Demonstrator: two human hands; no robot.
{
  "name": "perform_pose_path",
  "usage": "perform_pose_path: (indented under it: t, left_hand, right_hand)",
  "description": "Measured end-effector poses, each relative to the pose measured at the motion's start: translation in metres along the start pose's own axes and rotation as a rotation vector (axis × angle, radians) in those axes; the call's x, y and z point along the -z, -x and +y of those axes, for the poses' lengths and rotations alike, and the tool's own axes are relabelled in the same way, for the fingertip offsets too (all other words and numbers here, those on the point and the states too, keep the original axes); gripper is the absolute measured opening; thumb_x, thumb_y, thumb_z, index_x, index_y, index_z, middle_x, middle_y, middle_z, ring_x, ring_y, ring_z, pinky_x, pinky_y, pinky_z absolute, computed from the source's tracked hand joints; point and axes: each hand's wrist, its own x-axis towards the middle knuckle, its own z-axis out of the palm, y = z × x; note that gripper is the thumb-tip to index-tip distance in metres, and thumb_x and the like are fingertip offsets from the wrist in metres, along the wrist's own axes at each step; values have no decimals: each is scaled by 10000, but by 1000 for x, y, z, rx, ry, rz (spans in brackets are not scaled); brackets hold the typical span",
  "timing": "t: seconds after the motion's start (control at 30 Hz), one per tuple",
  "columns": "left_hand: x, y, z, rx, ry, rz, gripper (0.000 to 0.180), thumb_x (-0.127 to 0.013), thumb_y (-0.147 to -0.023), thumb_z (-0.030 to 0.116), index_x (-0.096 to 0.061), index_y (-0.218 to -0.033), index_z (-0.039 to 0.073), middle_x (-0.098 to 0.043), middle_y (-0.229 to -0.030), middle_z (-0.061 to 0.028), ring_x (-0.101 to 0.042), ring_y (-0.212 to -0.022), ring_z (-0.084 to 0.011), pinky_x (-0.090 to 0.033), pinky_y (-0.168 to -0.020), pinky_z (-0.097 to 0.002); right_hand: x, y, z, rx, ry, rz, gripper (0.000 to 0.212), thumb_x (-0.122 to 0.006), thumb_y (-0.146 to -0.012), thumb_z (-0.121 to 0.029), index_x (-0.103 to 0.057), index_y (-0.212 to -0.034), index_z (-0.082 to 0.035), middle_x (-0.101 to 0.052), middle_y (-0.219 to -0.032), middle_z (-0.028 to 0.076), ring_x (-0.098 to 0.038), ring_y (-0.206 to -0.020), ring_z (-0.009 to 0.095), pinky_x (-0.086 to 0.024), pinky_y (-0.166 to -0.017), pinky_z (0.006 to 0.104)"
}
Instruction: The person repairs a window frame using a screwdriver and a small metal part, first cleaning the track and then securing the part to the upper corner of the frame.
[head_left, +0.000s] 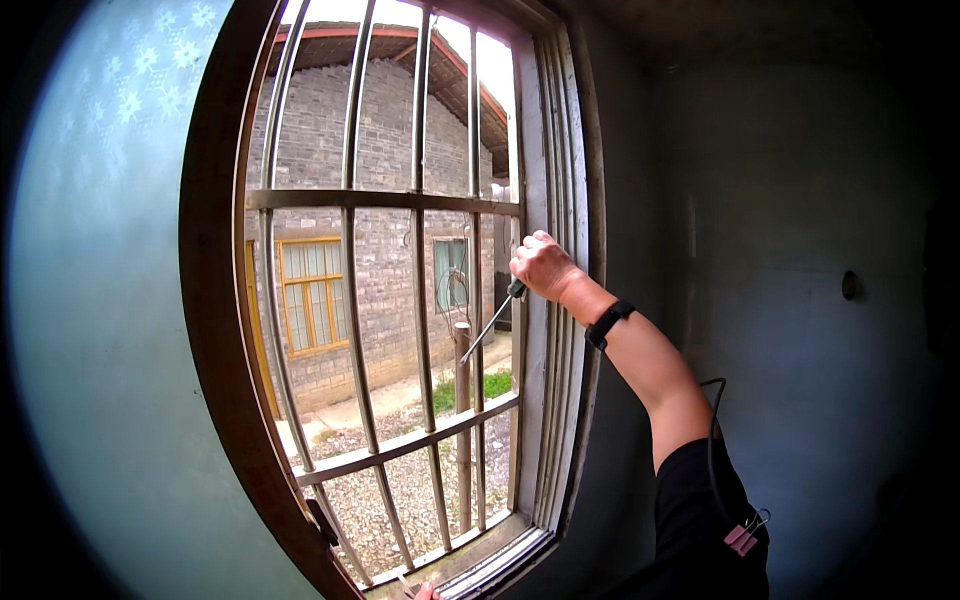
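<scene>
My right hand (545,268) is raised at the right side of the window, closed around the dark handle of a screwdriver (489,328). Its long metal shaft slants down and to the left, across the view through the window bars (420,312). Near the wrist is the metal window frame (565,400). Only fingertips of my left hand (427,592) show, at the bottom edge by the sill (490,545). A thin pale piece lies beside them; whether they hold it cannot be made out.
A dark brown window sash (215,300) with a pale blue patterned pane (100,280) stands at the left. Outside are a grey brick house (385,270), a post (462,430) and gravel. A cable (712,430) and pink binder clip (741,540) hang at my right sleeve.
</scene>
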Motion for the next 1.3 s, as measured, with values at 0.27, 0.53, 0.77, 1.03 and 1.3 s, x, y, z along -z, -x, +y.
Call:
perform_pose_path:
  t: [0.27,0.53,0.77,1.03,1.3]
  left_hand:
    - [4,-9,-11,-64,96,87,281,-513,-910,234,-451,-698,59,-391,-536,-38,-363,-434,-155,-375,-454,-312]
    - [-2,1,-16,9,138,136,280,-517,-914,214,-465,-679,70,-411,-545,-12,-392,-435,-125,-381,-437,-285]
    - [14,8,-21,21,109,187,276,-508,-912,200,-455,-675,70,-389,-543,-15,-377,-446,-133,-383,-451,-302]
    - [33,4,-26,-4,161,248,258,-546,-893,197,-461,-686,67,-398,-565,-20,-390,-461,-136,-386,-476,-319]
    - [31,10,-26,-32,151,260,225,-531,-901,178,-475,-725,49,-421,-604,-31,-393,-471,-144,-388,-481,-334]
  right_hand:
    - [14,61,-142,-166,-549,118,73,-537,-664,-109,-482,-615,-112,-529,-613,49,-558,-637,223,-428,-622,328]
    - [-9,80,-222,-941,-1367,331,192,-588,-636,61,-598,-794,-49,-610,-758,120,-620,-711,283,-487,-644,313]
    - [24,10,-263,-929,-1352,503,198,-556,-619,81,-580,-768,-48,-586,-699,126,-600,-672,310,-479,-615,330]
    - [-51,3,-297,-1260,-1862,82,59,-628,-706,-37,-570,-712,-40,-560,-600,21,-533,-575,76,-456,-547,282]
    - [-55,-29,-296,-776,-1455,-466,219,-646,-599,-165,-667,-801,-85,-647,-806,162,-632,-803,290,-493,-692,354]
